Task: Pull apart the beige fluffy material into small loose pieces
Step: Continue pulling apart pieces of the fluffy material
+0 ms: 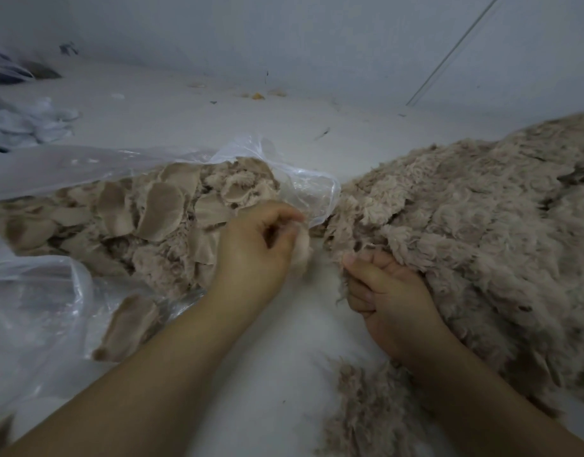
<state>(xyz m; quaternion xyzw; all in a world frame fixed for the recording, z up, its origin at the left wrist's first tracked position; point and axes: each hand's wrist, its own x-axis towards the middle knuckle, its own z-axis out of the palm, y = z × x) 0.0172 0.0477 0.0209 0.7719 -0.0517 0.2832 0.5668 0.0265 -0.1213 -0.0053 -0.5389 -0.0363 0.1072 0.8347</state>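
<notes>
While the sorting is under way, a clear plastic bag (63, 179) is seen lying open to the left of the big beige pile (475, 225), its mouth turned toward that pile. Flat beige fabric pieces (158, 212) are packed inside it, smooth backing showing on many, and one loose piece (125, 328) rests on the bag's lower fold. Between the bag and the pile, close to the bag's mouth, the left hand (254, 249) is held with its fingers (280, 216) curled around a small pale tuft (302, 249), which is blurred at its edges. Just beside it, at the pile's near left edge, the right hand (389, 305) is tucked under the fluffy material, its fingers (366, 268) curled and gripping the fringe. A smaller clump of fluff (360, 410) lies on the pale surface (284, 341) below that hand, near the pile's lower edge.

The material is judged to be very light, soft and compliant, with pieces clinging by tangled fibres rather than by any firm bond. It is best taken at a free edge, one piece pinched between thumb and fingertips while the bulk is held down close to the same spot. A hold deep in the pile would likely drag several pieces at once.
</notes>
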